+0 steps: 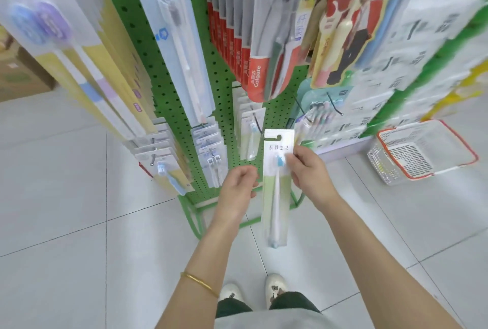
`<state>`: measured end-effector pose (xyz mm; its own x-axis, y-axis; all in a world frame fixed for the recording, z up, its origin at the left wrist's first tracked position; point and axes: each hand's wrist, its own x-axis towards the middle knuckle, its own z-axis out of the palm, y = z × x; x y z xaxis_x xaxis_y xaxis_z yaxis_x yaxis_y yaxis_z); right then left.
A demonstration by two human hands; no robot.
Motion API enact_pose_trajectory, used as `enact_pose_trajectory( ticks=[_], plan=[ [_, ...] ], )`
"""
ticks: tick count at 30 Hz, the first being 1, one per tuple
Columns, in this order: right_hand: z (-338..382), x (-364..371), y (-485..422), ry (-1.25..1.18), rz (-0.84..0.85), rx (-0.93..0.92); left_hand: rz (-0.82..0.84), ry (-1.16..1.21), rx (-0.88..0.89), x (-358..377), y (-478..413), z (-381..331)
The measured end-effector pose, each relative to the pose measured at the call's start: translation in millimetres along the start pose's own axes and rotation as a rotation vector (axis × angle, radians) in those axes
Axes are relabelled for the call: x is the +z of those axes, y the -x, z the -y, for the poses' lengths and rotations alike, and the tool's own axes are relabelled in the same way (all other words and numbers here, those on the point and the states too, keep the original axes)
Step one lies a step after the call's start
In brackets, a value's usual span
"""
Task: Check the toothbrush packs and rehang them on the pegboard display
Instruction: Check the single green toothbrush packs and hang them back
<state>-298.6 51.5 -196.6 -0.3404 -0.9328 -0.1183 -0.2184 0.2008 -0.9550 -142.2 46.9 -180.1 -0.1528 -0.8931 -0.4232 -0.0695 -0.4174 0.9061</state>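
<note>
My right hand (306, 170) pinches a white-and-green toothbrush pack (276, 196) by its right edge, near the brush head. The pack hangs upright in front of the green pegboard stand (169, 91), its hook slot at the top. My left hand (241, 183) hovers just left of the pack with loosely curled fingers and holds nothing. More packs of the same kind (249, 138) hang on a low peg right behind the held one.
Many toothbrush packs hang on the stand: yellow ones (105, 85) on the left, Colgate ones (258, 59) at upper middle. A red-rimmed white basket (422, 154) sits on the tiled floor to the right. Cardboard boxes (21, 72) stand at far left.
</note>
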Motion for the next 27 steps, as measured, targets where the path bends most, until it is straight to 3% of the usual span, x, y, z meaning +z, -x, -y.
enact_pose_trajectory(
  ticks=[5,10,16,27],
  plan=[
    [3.0,-27.3,8.9,-0.046,0.047,0.002,0.106,-0.094,0.046,48.3,11.3,-1.3],
    [2.0,-59.6,15.1,-0.099,0.142,0.018,-0.034,-0.024,0.118,93.4,15.9,5.7],
    [-24.1,-77.0,35.8,0.041,0.176,0.051,-0.175,-0.019,0.072,118.5,11.3,15.5],
    [-29.1,-89.7,21.1,-0.075,-0.012,-0.031,0.154,-0.221,0.227,117.6,21.8,19.9]
  ],
)
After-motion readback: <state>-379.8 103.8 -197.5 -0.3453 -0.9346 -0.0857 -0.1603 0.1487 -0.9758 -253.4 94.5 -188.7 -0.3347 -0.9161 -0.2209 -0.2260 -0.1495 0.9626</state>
